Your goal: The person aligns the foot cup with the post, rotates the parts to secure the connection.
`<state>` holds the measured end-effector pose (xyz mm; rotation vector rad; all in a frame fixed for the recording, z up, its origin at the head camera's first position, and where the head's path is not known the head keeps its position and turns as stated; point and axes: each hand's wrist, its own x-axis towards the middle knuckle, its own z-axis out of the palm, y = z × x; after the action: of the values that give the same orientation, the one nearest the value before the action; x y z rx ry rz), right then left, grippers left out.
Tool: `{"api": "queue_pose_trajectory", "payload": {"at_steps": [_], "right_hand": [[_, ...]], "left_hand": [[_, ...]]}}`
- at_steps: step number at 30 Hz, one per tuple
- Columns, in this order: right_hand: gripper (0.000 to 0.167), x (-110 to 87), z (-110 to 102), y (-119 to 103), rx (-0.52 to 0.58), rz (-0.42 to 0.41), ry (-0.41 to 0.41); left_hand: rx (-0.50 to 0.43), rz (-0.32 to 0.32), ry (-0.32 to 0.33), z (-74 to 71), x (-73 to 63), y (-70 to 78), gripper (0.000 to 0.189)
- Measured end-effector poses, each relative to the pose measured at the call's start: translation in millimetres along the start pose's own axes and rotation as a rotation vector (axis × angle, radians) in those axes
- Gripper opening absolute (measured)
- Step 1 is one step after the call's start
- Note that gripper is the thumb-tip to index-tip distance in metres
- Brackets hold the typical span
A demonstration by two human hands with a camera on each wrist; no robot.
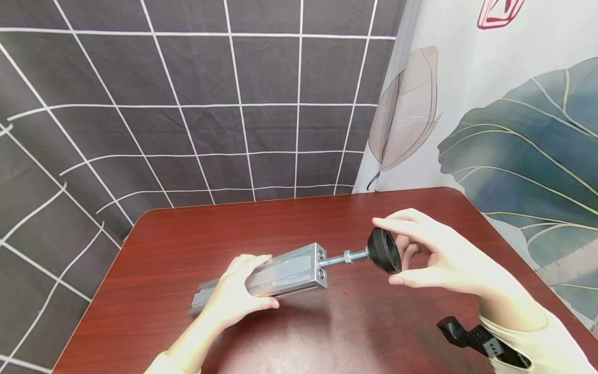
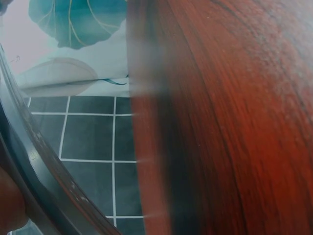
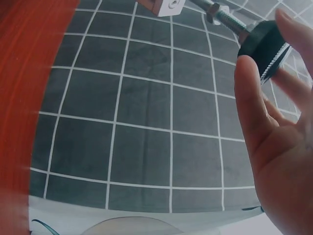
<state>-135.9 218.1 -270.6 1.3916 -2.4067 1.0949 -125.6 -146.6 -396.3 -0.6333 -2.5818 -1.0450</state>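
Note:
A silver aluminium profile (image 1: 289, 270) is tilted above the table, its bolted end pointing right. My left hand (image 1: 238, 291) grips it around the middle, thumb along the near side. From its end face runs a threaded rod with a nut (image 1: 348, 256), ending in a black levelling foot (image 1: 382, 250). My right hand (image 1: 434, 254) holds that foot by its rim, as the right wrist view shows with the thumb on the black foot (image 3: 261, 46). In the left wrist view the profile (image 2: 41, 171) crosses the left edge, with part of a finger (image 2: 11, 203) beside it.
The reddish-brown wooden table (image 1: 196, 228) lies under both hands. Behind it hangs a dark grid-patterned curtain (image 1: 196, 130), and a white leaf-patterned curtain (image 1: 420, 130) stands on the right. A black wrist device (image 1: 486, 340) is strapped over the right sleeve.

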Motion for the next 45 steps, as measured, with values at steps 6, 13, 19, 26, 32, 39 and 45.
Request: {"api": "queue_pose_trajectory", "payload": {"at_steps": [6, 13, 19, 26, 32, 39, 45], "right_hand": [[0.079, 1.1, 2, 2, -0.029, 0.05, 0.072], [0.071, 1.4, 6, 2, -0.123, 0.118, 0.13], [0.076, 1.4, 8, 4, -0.066, 0.094, 0.151], [0.103, -5.4, 1, 8, 0.02, 0.052, 0.016], [0.071, -4.2, 2, 10, -0.147, -0.161, 0.002], [0.07, 2.4, 7, 3, -0.106, -0.049, 0.108], [0.067, 7.7, 12, -1, -0.088, -0.005, 0.199]], "left_hand": [[0.008, -0.006, -0.007, -0.6, 0.2, 0.7, 0.081], [-0.017, -0.016, -0.021, -0.2, -0.6, 3.1, 0.083], [-0.002, -0.005, 0.0, 1.0, -0.1, 3.0, 0.082], [-0.004, -0.018, -0.013, 1.8, 0.5, 3.6, 0.081], [-0.008, -0.019, -0.012, 1.4, 0.5, 2.8, 0.082], [-0.014, -0.004, -0.011, 1.2, -0.3, 3.2, 0.082], [-0.015, -0.002, -0.003, 0.6, -0.1, 3.2, 0.078]]}}
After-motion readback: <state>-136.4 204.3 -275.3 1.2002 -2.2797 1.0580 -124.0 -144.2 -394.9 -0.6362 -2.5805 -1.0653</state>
